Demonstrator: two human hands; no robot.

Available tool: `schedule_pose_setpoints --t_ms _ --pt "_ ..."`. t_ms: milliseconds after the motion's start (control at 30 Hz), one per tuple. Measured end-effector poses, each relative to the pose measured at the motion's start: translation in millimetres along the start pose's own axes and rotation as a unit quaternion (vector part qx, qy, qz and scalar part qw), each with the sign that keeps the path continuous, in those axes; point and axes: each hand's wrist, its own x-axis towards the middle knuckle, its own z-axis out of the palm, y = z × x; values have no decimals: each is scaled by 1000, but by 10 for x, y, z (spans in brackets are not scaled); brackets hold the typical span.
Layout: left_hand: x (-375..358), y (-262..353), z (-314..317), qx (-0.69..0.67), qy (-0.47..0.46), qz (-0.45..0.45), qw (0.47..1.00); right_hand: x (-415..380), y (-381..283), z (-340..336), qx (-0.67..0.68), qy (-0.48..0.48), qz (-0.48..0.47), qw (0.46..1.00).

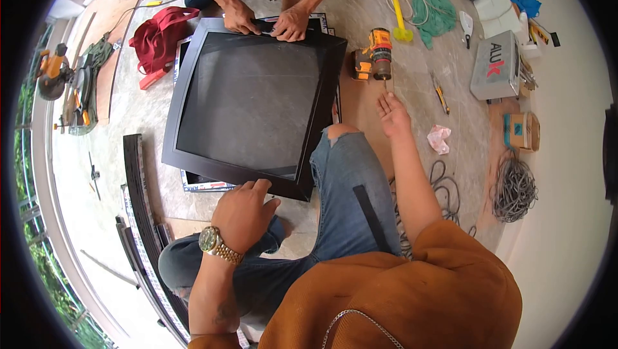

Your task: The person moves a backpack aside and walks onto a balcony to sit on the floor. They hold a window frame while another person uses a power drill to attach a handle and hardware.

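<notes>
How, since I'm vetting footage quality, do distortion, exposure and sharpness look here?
Head view: strong fisheye distortion, with the black strips bowing and the picture's corners black; head view: the floor at far left washed out nearly white; head view: the left hand, right hand and drill reasonably sharp, no obvious motion blur.

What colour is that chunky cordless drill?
The drill is orange-yellow and black with some red, clearest in the head view.

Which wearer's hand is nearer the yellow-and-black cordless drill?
Right. Right hand is by the tip of the drill; left hand is farther, at the near edge of the dark rectangular frame.
</notes>
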Motion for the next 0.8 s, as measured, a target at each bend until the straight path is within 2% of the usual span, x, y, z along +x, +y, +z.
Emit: schedule_pose_setpoints --t_ms 333,400,500,800 --pt "-79 53 -31 13 7 5 1000 -38 121 224 35 -15 -31 999" --pt "-101 52 -33 12 9 4 1000 17 155 256 82 34 -22 996" --pt "-131 52 -32 17 11 4 1000 -8 174 328 119 42 -29 992" --pt "-188 70 -65 17 7 2 1000 22 196 430 140 106 -30 984"
